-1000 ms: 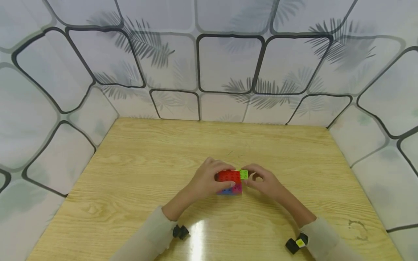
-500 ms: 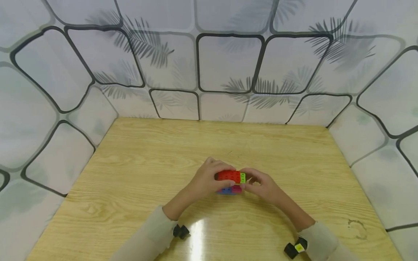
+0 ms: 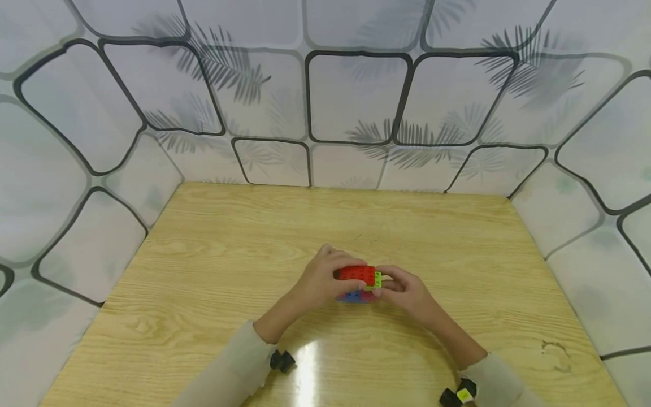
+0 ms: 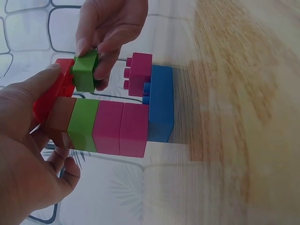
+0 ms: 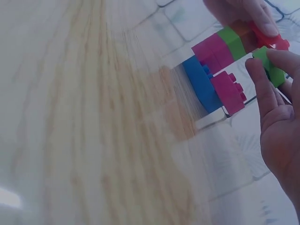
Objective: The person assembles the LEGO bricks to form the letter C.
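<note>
A stack of toy building bricks stands on the table: a blue brick (image 4: 161, 108) at the base, a pair of pink bricks (image 4: 121, 129), a green brick (image 4: 84, 123), a brown brick (image 4: 61, 117), then a long red brick (image 3: 356, 274) on top. My left hand (image 3: 327, 277) grips the red brick and the stack's upper end between thumb and fingers. My right hand (image 3: 411, 289) pinches a separate small green brick (image 4: 85, 72) just beneath the red brick's overhanging end, its studs facing up at it. Another pink brick (image 5: 228, 93) sits on the other end of the blue base.
The wooden table (image 3: 254, 237) spreads around the stack, bounded by patterned wall panels (image 3: 356, 96) at the back and sides. Both wrists carry small black devices (image 3: 282, 360).
My right hand has carried the small green brick leftward and slightly down, from beside the red brick to under its right end. My left hand has kept its grip.
</note>
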{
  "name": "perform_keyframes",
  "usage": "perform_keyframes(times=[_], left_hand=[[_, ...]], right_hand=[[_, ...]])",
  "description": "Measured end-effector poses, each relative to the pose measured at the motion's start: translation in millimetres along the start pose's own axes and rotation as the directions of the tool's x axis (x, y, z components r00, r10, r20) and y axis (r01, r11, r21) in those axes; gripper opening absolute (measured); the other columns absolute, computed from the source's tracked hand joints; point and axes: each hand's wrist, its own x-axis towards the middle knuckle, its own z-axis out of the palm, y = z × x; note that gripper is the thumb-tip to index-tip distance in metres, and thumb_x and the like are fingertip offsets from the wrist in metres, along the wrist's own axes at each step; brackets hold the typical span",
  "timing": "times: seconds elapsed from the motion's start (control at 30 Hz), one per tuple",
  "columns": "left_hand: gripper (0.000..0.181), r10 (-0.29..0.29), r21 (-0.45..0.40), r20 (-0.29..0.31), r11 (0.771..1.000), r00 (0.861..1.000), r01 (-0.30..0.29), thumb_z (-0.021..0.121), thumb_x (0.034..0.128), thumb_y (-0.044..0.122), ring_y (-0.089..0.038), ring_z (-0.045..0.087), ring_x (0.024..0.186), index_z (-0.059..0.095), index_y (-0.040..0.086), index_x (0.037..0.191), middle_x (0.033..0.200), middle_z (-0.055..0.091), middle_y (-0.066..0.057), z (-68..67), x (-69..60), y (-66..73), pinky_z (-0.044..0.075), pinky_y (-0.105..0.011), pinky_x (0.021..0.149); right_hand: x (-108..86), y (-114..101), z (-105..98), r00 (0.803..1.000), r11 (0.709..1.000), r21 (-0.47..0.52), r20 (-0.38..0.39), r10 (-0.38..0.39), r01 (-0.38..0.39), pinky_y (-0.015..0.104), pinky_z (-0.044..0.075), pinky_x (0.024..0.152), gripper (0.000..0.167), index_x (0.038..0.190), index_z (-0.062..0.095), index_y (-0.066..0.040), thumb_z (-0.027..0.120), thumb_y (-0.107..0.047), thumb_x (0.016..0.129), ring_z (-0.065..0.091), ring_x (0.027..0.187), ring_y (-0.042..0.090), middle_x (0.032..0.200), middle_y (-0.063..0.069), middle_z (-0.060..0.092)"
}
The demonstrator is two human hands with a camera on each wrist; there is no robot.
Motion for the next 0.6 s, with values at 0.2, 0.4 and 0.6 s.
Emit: perform_keyframes(times=[0.2, 0.4, 0.6], left_hand=[[0.044, -0.006, -0.006, 0.001, 1.0, 1.0, 0.006, 0.078, 0.0852, 0.045, -0.009, 0.045, 0.1, 0.072, 0.026, 0.125, 0.121, 0.07, 0.012, -0.3, 0.2, 0.6, 0.047, -0.026, 0.078], [0.044, 0.01, 0.031, -0.016, 0.999, 1.0, -0.01, 0.078, 0.0846, 0.046, -0.007, 0.045, 0.096, 0.073, 0.027, 0.123, 0.119, 0.071, 0.013, 0.1, 1.0, -1.1, 0.047, -0.025, 0.074], [0.043, 0.033, 0.082, -0.031, 0.996, 0.999, -0.031, 0.079, 0.0841, 0.046, -0.007, 0.044, 0.092, 0.074, 0.026, 0.122, 0.115, 0.072, 0.012, -0.6, 0.3, -1.2, 0.045, -0.024, 0.071]], right_hand=[[-0.4, 0.1, 5.5, 0.998, 0.997, 0.071, -0.051, 0.034, -0.031, 0.031, 0.057, 0.09, 0.045, 0.139, 0.052, 0.0, 0.066, -0.013, 0.098, 0.07, 0.111, 0.016, 0.133, 0.018, 0.063], [-0.4, -1.0, 8.0, 0.993, 0.996, 0.075, -0.097, 0.059, -0.052, 0.029, 0.057, 0.088, 0.047, 0.137, 0.055, 0.0, 0.07, -0.015, 0.096, 0.071, 0.108, 0.015, 0.126, 0.017, 0.069], [-0.5, -3.4, 10.6, 0.987, 0.995, 0.06, -0.135, 0.089, -0.082, 0.027, 0.057, 0.087, 0.049, 0.138, 0.055, 0.001, 0.072, -0.017, 0.094, 0.072, 0.105, 0.016, 0.122, 0.023, 0.069]])
